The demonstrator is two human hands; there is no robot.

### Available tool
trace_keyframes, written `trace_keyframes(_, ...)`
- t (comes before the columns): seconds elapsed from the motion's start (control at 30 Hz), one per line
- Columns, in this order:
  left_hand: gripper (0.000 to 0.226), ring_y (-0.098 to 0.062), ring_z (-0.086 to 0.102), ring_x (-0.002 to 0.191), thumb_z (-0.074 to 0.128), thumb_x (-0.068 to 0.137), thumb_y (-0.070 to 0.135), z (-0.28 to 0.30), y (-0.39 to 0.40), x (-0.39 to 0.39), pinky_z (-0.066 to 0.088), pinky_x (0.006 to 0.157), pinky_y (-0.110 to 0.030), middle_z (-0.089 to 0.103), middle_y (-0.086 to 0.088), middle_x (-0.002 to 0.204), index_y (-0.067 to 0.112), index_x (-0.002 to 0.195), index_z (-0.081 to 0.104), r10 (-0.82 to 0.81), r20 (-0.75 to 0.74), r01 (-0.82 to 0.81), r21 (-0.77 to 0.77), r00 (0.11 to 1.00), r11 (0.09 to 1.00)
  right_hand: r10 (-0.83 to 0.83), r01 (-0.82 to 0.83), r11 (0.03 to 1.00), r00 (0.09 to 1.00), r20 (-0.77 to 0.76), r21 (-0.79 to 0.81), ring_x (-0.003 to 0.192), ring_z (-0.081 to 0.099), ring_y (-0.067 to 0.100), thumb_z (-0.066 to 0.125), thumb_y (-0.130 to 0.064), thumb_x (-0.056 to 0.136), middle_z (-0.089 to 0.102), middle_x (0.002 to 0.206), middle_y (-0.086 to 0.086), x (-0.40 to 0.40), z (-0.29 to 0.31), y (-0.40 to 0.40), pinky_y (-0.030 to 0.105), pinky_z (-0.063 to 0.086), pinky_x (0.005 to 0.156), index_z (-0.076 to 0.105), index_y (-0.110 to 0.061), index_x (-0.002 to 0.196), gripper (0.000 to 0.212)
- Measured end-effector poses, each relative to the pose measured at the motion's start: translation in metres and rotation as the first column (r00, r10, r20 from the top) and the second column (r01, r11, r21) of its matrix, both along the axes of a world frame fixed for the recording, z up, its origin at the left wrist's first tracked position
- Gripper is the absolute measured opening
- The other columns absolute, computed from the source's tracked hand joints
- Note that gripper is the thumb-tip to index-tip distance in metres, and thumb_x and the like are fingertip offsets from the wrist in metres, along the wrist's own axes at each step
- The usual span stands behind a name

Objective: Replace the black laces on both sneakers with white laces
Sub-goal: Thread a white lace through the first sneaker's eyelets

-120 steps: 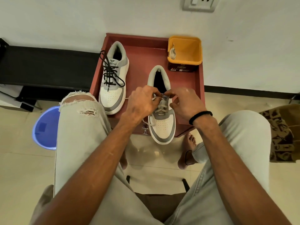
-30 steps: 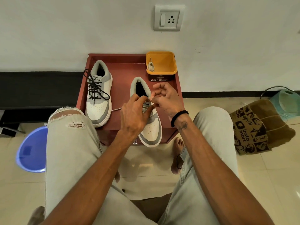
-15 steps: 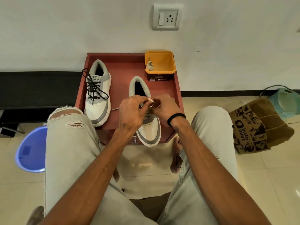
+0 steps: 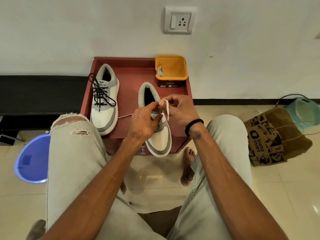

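Note:
Two grey-and-white sneakers stand on a red stool (image 4: 131, 78). The left sneaker (image 4: 104, 108) carries black laces (image 4: 100, 94). The right sneaker (image 4: 158, 135) is partly hidden under both hands; its toe juts over the stool's front edge. My right hand (image 4: 181, 110) pinches a loop of white lace (image 4: 167, 108) above the sneaker's tongue. Fingertips of my left hand (image 4: 144, 122) pinch the same lace close beside it. A free end of white lace (image 4: 124, 116) trails left across the stool. Another white lace (image 4: 161, 71) lies in a yellow tub (image 4: 176, 66) at the stool's back right.
A blue plastic basin (image 4: 31, 161) sits on the floor at left. A brown printed paper bag (image 4: 270, 135) and a teal container (image 4: 306, 110) are at right. A black bench (image 4: 41, 92) runs along the wall at left. My knees flank the stool; a bare foot (image 4: 188, 163) rests below it.
Both hands have lifted slightly, and the right hand has drawn a loop of white lace up above the right sneaker's tongue. The left sneaker and tub have not moved.

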State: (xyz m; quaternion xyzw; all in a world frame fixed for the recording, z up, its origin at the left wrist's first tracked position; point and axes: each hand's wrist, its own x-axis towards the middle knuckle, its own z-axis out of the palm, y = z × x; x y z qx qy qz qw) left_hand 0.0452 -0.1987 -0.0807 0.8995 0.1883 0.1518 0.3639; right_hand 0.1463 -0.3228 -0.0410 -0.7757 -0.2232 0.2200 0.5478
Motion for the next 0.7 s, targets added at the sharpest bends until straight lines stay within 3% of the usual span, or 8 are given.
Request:
trace_keyframes(0.13,0.022,-0.003,0.07,0.066,0.071,0.096,0.033,-0.003,-0.001,0.003,0.063,0.073,-0.034,0.078,0.009,0.103,0.027,0.117,0.072,0.057,-0.001,-0.057,-0.028,0.998,0.998,-0.019,0.034,0.984,0.996,-0.09,0.172,0.075,0.069,0.022,0.076,-0.014,0.091,0.073,0.087,0.022,-0.003,0.009,0.0,0.032,0.061,0.073,0.074,0.001,0.098,0.016)
trace_keyframes(0.3,0.023,-0.007,0.069,0.069,0.07,0.097,0.034,0.006,-0.001,0.002,0.062,0.072,-0.029,0.079,0.007,0.098,0.026,0.117,0.077,0.094,0.126,-0.098,0.027,0.988,0.995,-0.077,0.112,0.966,0.985,-0.155,0.233,0.076,0.069,0.021,0.074,-0.015,0.093,0.075,0.09,0.018,0.003,0.007,-0.002,0.035,0.06,0.071,0.075,-0.004,0.101,0.013)
trace_keyframes(0.4,0.023,0.002,0.063,0.062,0.072,0.095,0.027,0.011,-0.001,0.0,0.058,0.067,-0.017,0.079,0.008,0.097,0.026,0.117,0.077,0.1,0.203,-0.105,0.018,0.974,0.994,-0.06,0.069,0.994,0.993,-0.098,0.087,0.075,0.07,0.01,0.077,-0.012,0.089,0.077,0.09,0.006,0.006,0.003,-0.005,0.03,0.06,0.07,0.076,-0.011,0.102,0.012)
trace_keyframes(0.5,0.026,0.013,0.063,0.064,0.074,0.094,0.017,0.015,-0.006,-0.002,0.052,0.066,-0.004,0.076,0.012,0.1,0.022,0.119,0.076,0.112,0.27,-0.104,-0.046,0.956,0.994,0.098,-0.105,0.986,0.993,-0.06,-0.126,0.073,0.068,-0.004,0.078,-0.008,0.087,0.074,0.087,-0.005,0.0,-0.002,-0.007,0.018,0.054,0.067,0.075,-0.016,0.101,0.017)
trace_keyframes(0.6,0.026,0.007,0.07,0.075,0.073,0.094,0.014,0.016,-0.009,-0.007,0.058,0.071,-0.012,0.078,0.008,0.104,0.019,0.12,0.076,0.073,0.319,-0.059,-0.054,0.945,0.997,0.203,-0.173,0.939,0.976,0.074,-0.297,0.073,0.068,0.002,0.075,-0.013,0.089,0.072,0.081,-0.009,-0.01,-0.007,0.0,0.019,0.055,0.067,0.072,-0.02,0.091,0.008)
trace_keyframes(0.7,0.026,0.001,0.072,0.075,0.072,0.095,0.018,0.016,-0.013,-0.009,0.06,0.071,-0.019,0.078,0.009,0.104,0.021,0.121,0.076,0.023,0.336,-0.019,-0.017,0.942,1.0,0.152,-0.08,0.931,0.972,0.178,-0.356,0.08,0.069,0.012,0.068,-0.012,0.093,0.074,0.086,-0.002,-0.012,-0.006,0.004,0.021,0.055,0.07,0.073,-0.017,0.092,0.008)
